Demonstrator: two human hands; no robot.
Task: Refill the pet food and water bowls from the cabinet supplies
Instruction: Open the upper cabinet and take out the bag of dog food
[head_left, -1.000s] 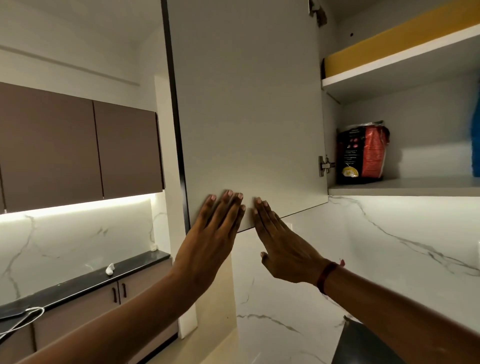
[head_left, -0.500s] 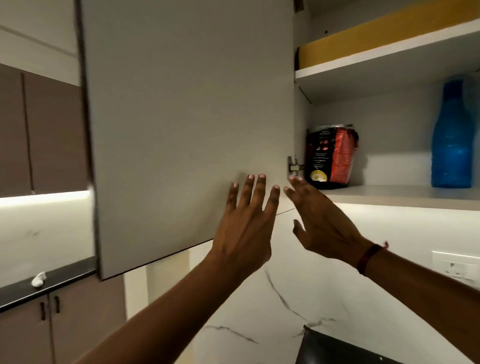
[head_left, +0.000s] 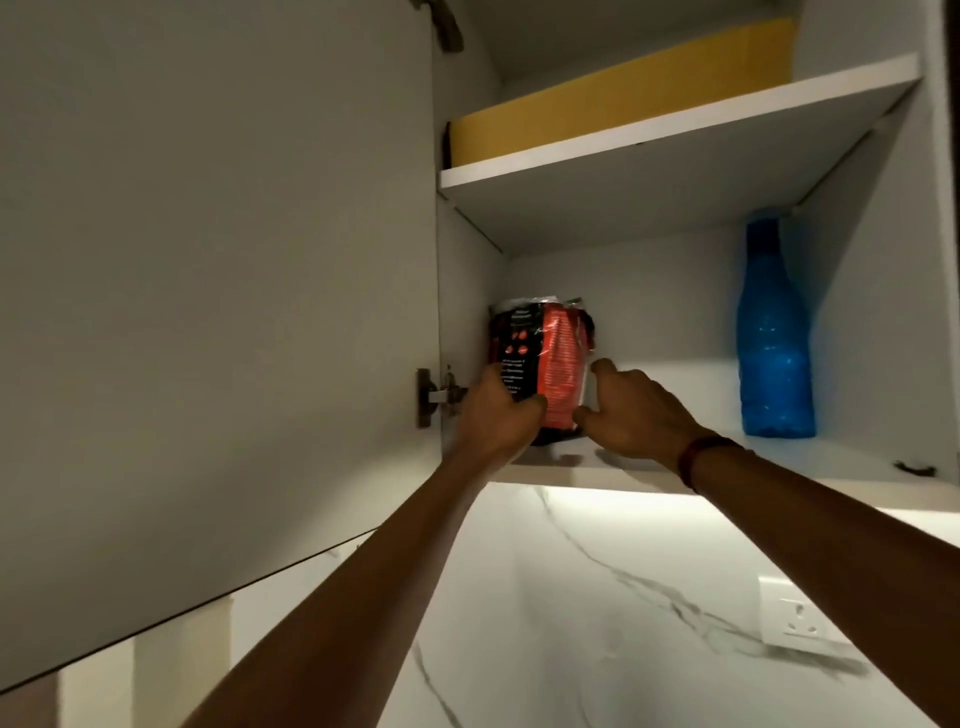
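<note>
A red and black pet food bag (head_left: 550, 358) stands upright at the left end of the lower cabinet shelf (head_left: 831, 462). My left hand (head_left: 493, 415) grips its left side with the thumb across the front. My right hand (head_left: 631, 410) is wrapped around its right side, fingers behind the bag. A blue water bottle (head_left: 774, 332) stands upright at the right end of the same shelf, untouched. No bowls are in view.
The open cabinet door (head_left: 218, 291) hangs at the left, its hinge (head_left: 434, 397) just beside my left hand. A yellow box (head_left: 618, 93) lies on the upper shelf. Below are a marble wall (head_left: 597, 623) and a white wall socket (head_left: 800, 618).
Both hands left the door's inner face and reached into the cabinet, closing around the food bag. The view swung right and up, so the shelf now fills the frame.
</note>
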